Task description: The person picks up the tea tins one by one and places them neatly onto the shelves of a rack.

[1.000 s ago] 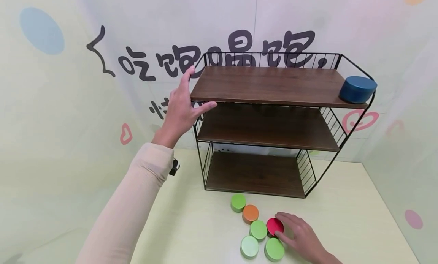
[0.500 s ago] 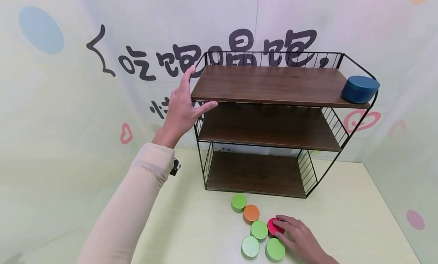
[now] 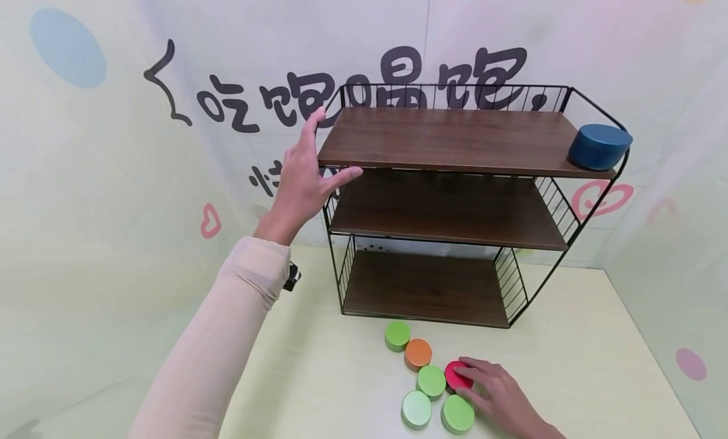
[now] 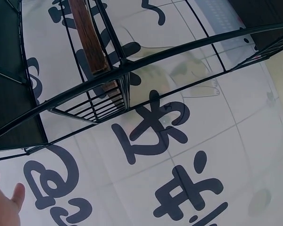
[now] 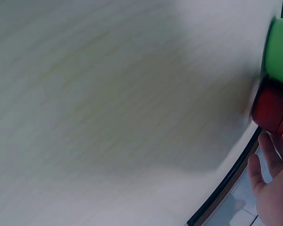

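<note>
A three-tier rack with dark wood boards [image 3: 443,132] and black wire sides stands against the wall. My left hand [image 3: 298,183] holds its upper left corner, with the thumb along the front edge and the other fingers at the outer side. In the left wrist view only part of that hand [image 4: 4,202] shows, at the lower left. On the table my right hand [image 3: 500,395] grips a small round red tin [image 3: 455,374], thumb at the near side and a finger over the lid. Touching or close by are a green tin [image 3: 431,382] and another green tin [image 3: 457,415].
A pale green tin [image 3: 417,410], an orange tin [image 3: 418,354] and a further green tin [image 3: 397,335] sit in front of the rack. A larger blue tin [image 3: 600,147] stands at the top board's right end. Printed walls [image 3: 170,237] enclose the pale table [image 3: 580,338].
My right hand's fingers have closed in over the red tin, a fingertip now on its lid. The left hand has kept its place, and the tins have stayed put.
</note>
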`<act>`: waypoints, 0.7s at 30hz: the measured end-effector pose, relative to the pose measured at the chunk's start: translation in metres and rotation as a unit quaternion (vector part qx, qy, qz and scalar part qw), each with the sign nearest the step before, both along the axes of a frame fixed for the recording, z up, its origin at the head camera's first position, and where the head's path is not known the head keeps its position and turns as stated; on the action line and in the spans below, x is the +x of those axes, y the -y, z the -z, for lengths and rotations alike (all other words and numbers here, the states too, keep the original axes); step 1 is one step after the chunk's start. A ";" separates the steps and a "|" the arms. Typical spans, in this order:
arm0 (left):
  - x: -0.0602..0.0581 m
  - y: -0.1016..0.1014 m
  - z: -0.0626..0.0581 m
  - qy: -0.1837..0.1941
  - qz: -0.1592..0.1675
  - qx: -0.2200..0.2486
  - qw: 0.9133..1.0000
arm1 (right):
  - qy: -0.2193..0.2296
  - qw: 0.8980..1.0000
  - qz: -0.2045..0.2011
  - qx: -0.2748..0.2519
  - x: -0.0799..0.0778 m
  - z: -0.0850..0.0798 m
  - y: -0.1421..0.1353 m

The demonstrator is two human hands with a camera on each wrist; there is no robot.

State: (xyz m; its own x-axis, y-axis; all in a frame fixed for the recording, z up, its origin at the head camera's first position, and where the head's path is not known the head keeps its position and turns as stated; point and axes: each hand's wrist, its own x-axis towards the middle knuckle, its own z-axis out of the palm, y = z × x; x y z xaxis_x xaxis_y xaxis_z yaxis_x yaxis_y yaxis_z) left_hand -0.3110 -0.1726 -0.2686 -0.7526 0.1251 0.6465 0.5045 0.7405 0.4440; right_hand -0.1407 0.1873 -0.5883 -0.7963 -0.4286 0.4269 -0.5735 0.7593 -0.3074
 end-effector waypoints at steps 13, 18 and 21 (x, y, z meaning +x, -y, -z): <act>0.001 0.000 -0.001 0.007 -0.003 0.002 1.000 | -0.029 1.000 -0.007 -0.004 0.000 0.009 -0.003; 0.001 0.000 -0.001 0.008 -0.002 0.001 1.000 | -0.025 1.000 -0.007 -0.004 0.000 0.010 -0.002; 0.000 0.000 0.000 0.010 -0.001 0.002 1.000 | -0.026 1.000 -0.009 -0.007 0.001 0.011 -0.003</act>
State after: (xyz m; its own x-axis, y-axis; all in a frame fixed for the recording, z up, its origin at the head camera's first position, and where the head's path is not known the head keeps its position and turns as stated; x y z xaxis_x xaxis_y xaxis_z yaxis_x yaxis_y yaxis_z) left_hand -0.3106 -0.1723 -0.2685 -0.7652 0.1209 0.6323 0.4942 0.7398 0.4566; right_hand -0.1400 0.1901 -0.5988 -0.7654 -0.4359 0.4735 -0.6023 0.7443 -0.2884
